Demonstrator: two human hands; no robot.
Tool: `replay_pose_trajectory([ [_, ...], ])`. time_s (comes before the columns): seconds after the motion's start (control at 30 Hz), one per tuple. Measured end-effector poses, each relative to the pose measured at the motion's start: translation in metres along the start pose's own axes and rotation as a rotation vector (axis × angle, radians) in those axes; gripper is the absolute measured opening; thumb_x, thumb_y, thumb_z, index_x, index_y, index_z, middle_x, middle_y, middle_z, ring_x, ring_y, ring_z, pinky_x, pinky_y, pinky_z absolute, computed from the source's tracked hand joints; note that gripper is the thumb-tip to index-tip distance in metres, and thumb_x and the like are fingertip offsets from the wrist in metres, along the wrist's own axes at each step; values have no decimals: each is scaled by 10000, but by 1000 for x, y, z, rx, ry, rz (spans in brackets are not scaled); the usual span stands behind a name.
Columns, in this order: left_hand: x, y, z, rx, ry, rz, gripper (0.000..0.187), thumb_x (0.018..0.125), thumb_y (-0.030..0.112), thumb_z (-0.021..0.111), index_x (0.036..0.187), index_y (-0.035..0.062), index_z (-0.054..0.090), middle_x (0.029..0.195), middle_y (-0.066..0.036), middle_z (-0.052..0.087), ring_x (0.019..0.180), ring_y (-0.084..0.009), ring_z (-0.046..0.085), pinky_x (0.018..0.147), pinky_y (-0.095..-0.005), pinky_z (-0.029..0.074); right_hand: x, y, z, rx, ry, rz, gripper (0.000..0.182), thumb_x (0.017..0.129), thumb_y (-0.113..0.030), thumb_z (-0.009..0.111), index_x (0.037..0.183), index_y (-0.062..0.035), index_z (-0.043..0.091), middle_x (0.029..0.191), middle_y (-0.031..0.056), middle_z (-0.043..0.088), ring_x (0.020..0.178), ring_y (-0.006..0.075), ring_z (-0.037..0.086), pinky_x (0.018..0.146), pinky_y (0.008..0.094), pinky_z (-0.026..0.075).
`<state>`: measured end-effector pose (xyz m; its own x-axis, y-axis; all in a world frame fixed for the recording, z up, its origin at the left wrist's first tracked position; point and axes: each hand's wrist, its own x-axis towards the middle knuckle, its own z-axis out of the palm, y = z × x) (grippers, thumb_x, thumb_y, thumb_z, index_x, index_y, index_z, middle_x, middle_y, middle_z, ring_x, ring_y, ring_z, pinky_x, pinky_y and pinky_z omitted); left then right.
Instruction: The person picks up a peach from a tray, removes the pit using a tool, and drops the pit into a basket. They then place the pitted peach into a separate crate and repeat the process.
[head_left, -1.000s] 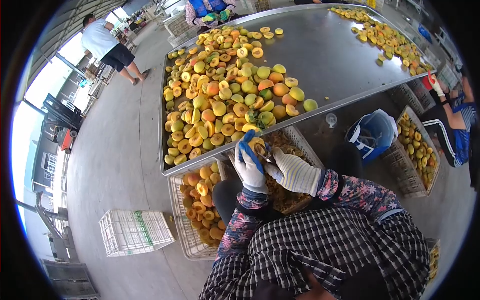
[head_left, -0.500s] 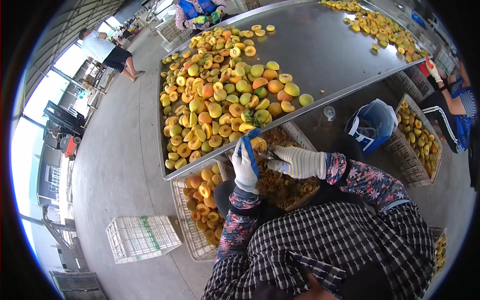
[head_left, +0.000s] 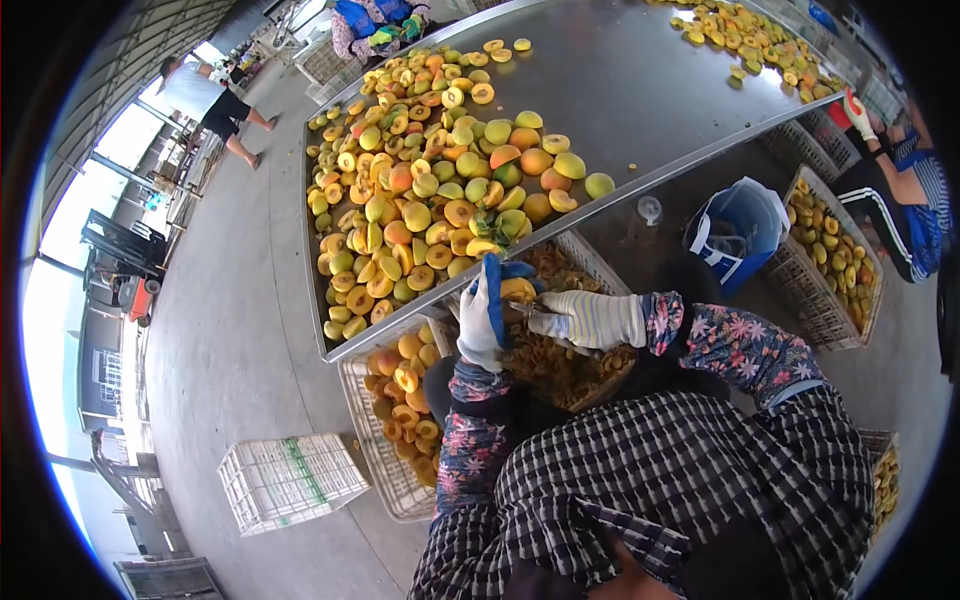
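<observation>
My left hand (head_left: 484, 318), in a white glove with a blue palm, is closed around a cut peach half (head_left: 517, 290) just in front of the table's edge. In a striped glove, my right hand (head_left: 592, 320) grips a small metal tool (head_left: 520, 308), its end up against the fruit; the gloved fingers hide most of it. Below both hands stands a crate (head_left: 597, 262) full of brownish scraps. Peach halves (head_left: 408, 362) fill a white crate (head_left: 358, 398) beside my left forearm.
Whole and halved peaches (head_left: 420, 215) are heaped on the metal table (head_left: 590, 90). An upturned white crate (head_left: 290, 482) lies at left. Right of me are a blue bucket (head_left: 735, 235) and a filled crate (head_left: 835, 250). Other people work around the table; a forklift (head_left: 130, 265) stands far left.
My view has shifted slightly. The blue-palmed left hand has turned a little around the peach half, and the right hand's tool stays close to it.
</observation>
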<state>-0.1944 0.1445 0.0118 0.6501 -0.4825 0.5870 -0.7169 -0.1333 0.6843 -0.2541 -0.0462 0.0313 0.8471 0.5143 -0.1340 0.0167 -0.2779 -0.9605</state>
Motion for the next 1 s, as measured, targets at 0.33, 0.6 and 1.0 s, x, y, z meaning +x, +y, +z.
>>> replay_pose_trajectory([
  [0.33,15,21,20,-871,397,-771,461,1030,383,543,1019,-64,657,894,-129,697,748,-217,688,665,-351,580,-12,-21,9,791,-95,345,437,1022,-535,467,977,-106,532,589,-28,469,398,94,414,389,256,323],
  [0.6,2,-9,37,-832,324,-733,498,1016,417,561,1034,-73,650,865,-123,693,747,-223,689,695,-350,567,-10,8,23,735,13,340,421,1032,-515,451,990,-102,521,577,-22,477,396,97,447,372,251,339],
  [1.0,1,-16,49,-1126,350,-746,468,1003,396,595,1099,-60,644,930,-107,694,808,-195,683,717,-332,592,-16,22,7,1249,-184,356,385,1033,-472,486,980,-110,607,594,-42,424,375,54,358,351,218,280],
])
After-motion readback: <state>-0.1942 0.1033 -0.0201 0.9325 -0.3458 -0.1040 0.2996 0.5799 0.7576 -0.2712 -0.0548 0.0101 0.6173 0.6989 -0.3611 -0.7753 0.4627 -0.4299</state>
